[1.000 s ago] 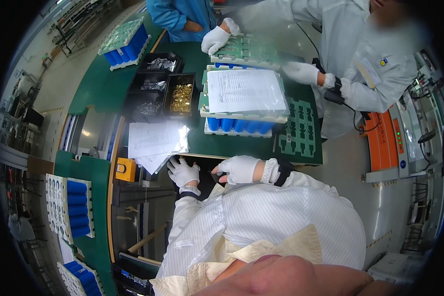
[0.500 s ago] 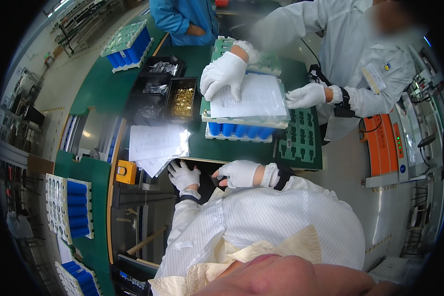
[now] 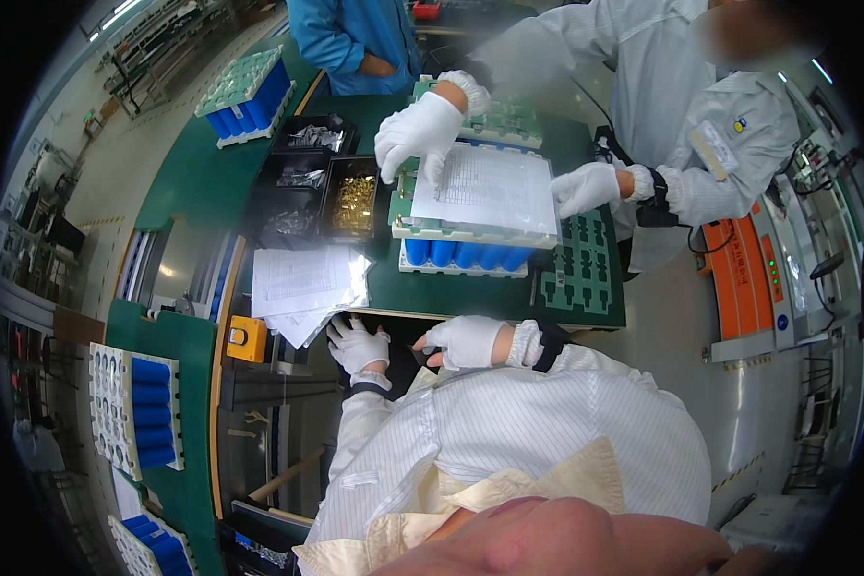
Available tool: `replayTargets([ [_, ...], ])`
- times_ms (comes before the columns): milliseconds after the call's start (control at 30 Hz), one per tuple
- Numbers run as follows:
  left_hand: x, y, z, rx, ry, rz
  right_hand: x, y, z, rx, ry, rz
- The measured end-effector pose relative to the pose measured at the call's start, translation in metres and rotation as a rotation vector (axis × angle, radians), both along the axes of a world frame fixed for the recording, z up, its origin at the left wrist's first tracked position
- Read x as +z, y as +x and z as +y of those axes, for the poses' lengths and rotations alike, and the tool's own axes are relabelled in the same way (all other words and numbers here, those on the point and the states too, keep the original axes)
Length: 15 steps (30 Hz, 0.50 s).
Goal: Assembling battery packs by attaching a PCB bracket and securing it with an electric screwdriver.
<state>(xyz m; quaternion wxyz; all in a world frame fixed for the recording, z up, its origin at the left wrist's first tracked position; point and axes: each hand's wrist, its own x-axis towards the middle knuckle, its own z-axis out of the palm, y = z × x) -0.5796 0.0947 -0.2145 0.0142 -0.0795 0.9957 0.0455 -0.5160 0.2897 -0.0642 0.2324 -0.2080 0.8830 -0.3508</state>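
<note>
Left hand (image 3: 358,347): fingers wide, papers (image 3: 302,281) just off its 10–11 o'clock. Right hand (image 3: 468,343): half-curled, can't tell if holding anything; blue cylinders (image 3: 466,254) at its 12.

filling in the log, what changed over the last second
The co-worker's right hand moved nearer, from the far green tray to the left edge of the paper; their left hand came nearer too, beside its right edge. The paper shifted slightly. The wearer's left hand and right hand stayed put.

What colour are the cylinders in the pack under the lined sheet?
Blue; the cylinders show in the head view, the only one.
</note>
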Motion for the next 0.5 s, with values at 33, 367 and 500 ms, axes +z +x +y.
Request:
replayTargets([
  [33, 0.0008, 0.0005, -0.0001, 0.001, 0.004, 0.000, 0.0038, 0.0004, -0.0014, 0.001, 0.013, -0.025],
  [367, -0.0004, 0.0048, -0.0037, 0.006, 0.034, 0.039, 0.0101, 0.0086, -0.0085, 0.012, 0.027, -0.039],
  [500, -0.0024, 0.0057, -0.0062, 0.004, 0.061, 0.067, 0.0078, 0.0100, -0.0106, 0.023, 0.021, -0.017],
])
